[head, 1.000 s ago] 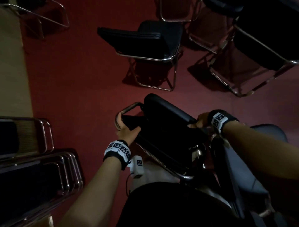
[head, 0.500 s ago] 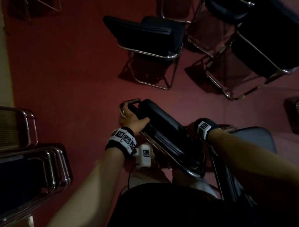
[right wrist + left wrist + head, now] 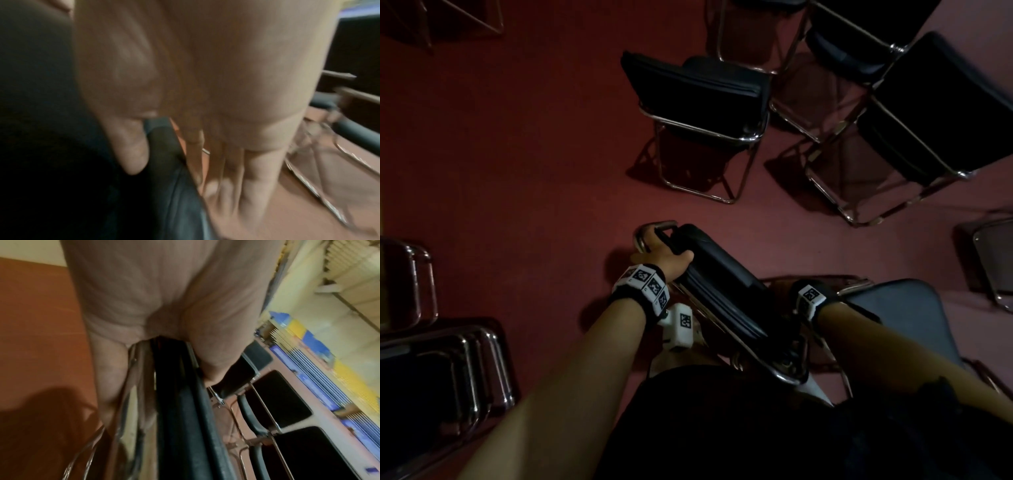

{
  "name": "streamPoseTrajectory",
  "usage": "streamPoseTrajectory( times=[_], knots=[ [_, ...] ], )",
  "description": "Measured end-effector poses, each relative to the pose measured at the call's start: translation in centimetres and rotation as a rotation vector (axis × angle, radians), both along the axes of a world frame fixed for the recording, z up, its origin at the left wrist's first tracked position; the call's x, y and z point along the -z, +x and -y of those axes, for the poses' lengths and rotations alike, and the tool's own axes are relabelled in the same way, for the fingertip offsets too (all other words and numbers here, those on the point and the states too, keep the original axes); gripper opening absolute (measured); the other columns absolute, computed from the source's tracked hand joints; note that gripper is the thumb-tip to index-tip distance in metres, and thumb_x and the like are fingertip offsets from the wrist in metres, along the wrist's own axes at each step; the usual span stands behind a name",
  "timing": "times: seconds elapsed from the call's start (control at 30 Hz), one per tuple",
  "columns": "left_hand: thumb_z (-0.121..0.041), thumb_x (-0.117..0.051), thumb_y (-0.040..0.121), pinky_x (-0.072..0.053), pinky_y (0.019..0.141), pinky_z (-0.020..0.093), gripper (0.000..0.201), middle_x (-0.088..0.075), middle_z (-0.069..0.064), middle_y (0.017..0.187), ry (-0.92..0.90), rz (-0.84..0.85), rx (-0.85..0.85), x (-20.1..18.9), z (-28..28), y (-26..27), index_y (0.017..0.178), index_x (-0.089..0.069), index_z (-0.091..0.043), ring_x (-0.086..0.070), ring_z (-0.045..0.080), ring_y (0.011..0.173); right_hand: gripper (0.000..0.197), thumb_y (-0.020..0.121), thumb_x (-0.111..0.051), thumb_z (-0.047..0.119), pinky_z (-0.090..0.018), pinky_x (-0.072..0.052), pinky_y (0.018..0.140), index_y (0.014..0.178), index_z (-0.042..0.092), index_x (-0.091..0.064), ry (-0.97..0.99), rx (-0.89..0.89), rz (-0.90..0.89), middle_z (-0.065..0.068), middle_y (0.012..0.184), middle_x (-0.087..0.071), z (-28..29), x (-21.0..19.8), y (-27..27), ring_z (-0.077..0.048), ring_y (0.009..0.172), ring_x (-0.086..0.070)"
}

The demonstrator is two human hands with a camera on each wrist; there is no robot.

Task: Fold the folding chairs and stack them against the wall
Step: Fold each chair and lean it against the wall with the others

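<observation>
A red carpet (image 3: 524, 164) covers the floor of the dim room. To the far right, several open folding chairs (image 3: 698, 99) stand close together, black seats on chrome legs. At the near left a stack of folded chairs (image 3: 445, 373) leans together, frames side by side. In front of the person, low and near, is the folded chair (image 3: 726, 294), seat and back pressed flat, angled from far left to near right. The left hand (image 3: 666, 258) is clamped round its far end, fingers and thumb wrapped over frame and cushion. The right hand (image 3: 216, 100) lies along the chair's right side with fingers extended, thumb against the black padding; that view is blurred.
</observation>
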State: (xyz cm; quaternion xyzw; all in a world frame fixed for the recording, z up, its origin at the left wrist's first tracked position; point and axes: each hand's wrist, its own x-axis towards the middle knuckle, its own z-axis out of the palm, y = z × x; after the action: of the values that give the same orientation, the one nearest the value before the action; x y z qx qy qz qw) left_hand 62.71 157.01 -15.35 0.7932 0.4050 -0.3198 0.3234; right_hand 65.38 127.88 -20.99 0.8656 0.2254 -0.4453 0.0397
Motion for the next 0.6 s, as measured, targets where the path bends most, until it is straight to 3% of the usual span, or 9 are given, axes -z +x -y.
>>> streamPoseTrajectory(
  times=[0.07,0.17,0.23,0.3,0.4,0.5,0.53,0.6],
  knots=[
    [-0.055,-0.068,0.08,-0.056,0.089,0.046,0.102,-0.043,0.019,0.139,-0.01,0.009,0.01,-0.2,0.0,0.5,0.151,0.004,-0.041,-0.058,0.036,0.099,0.053,0.097,-0.043,0.058,-0.042,-0.042,0.106,0.138,0.025,-0.052,-0.051,0.136,-0.091,-0.007,0.136,-0.06,-0.2,0.7,0.6,-0.029,0.124,-0.056],
    [-0.05,-0.069,0.082,-0.053,0.094,0.04,0.1,-0.046,0.015,0.14,-0.009,0.03,0.008,0.4,-0.3,0.2,0.152,0.0,-0.035,-0.057,0.032,0.102,0.069,0.095,-0.056,0.047,-0.039,-0.035,0.112,0.148,0.008,-0.035,-0.038,0.326,-0.097,-0.015,0.146,-0.042,-0.7,1.4,0.4,-0.035,0.135,-0.044],
    [-0.049,-0.071,0.08,-0.051,0.091,0.035,0.101,-0.041,0.011,0.145,0.002,0.047,-0.015,1.0,-0.5,-1.1,0.152,-0.001,-0.036,-0.056,0.03,0.109,0.082,0.093,-0.057,0.053,-0.041,-0.028,0.117,0.154,0.009,-0.023,-0.002,0.424,-0.085,-0.017,0.156,-0.031,-0.7,2.5,-0.3,-0.035,0.144,-0.033],
    [-0.049,-0.071,0.077,-0.048,0.088,0.03,0.102,-0.037,0.007,0.145,-0.017,0.046,-0.034,1.3,-0.5,-2.2,0.15,0.0,-0.041,-0.054,0.025,0.109,0.084,0.093,-0.055,0.055,-0.042,-0.024,0.118,0.156,0.012,-0.02,0.004,0.466,-0.135,-0.016,0.159,-0.025,-1.0,2.9,-0.3,-0.035,0.146,-0.028],
    [-0.051,-0.071,0.067,-0.055,0.095,0.037,0.102,-0.042,0.007,0.142,-0.055,0.071,-0.101,0.4,-0.6,-3.4,0.142,-0.001,-0.048,-0.059,0.028,0.11,0.08,0.092,-0.06,0.051,-0.039,-0.035,0.112,0.153,0.009,-0.029,-0.015,0.359,-0.209,-0.016,0.152,-0.034,-1.8,2.9,0.5,-0.034,0.139,-0.039],
    [-0.049,-0.077,0.064,-0.051,0.104,0.038,0.121,-0.039,0.008,0.15,-0.056,0.143,-0.197,0.0,-0.5,-3.4,0.154,0.003,-0.036,-0.055,0.03,0.123,0.068,0.089,-0.061,0.049,-0.035,-0.052,0.085,0.137,0.004,-0.045,0.002,0.202,-0.286,-0.014,0.13,-0.057,-3.0,2.0,1.8,-0.03,0.107,-0.06],
    [-0.048,-0.08,0.062,-0.048,0.107,0.038,0.13,-0.038,0.009,0.153,-0.061,0.175,-0.271,-0.3,-0.5,-3.2,0.156,0.008,-0.031,-0.052,0.03,0.129,0.064,0.091,-0.059,0.047,-0.035,-0.052,0.083,0.137,0.004,-0.043,-0.006,0.172,-0.321,-0.015,0.128,-0.059,-3.6,2.0,2.2,-0.03,0.105,-0.061],
    [-0.053,-0.087,0.062,-0.047,0.106,0.031,0.139,-0.036,0.007,0.156,-0.091,0.209,-0.43,-0.5,-0.6,-3.5,0.159,0.007,-0.019,-0.049,0.026,0.134,0.063,0.096,-0.056,0.04,-0.035,-0.048,0.087,0.143,0.005,-0.035,-0.026,0.121,-0.36,-0.017,0.136,-0.054,-4.9,1.8,2.4,-0.032,0.117,-0.058]
  ],
)
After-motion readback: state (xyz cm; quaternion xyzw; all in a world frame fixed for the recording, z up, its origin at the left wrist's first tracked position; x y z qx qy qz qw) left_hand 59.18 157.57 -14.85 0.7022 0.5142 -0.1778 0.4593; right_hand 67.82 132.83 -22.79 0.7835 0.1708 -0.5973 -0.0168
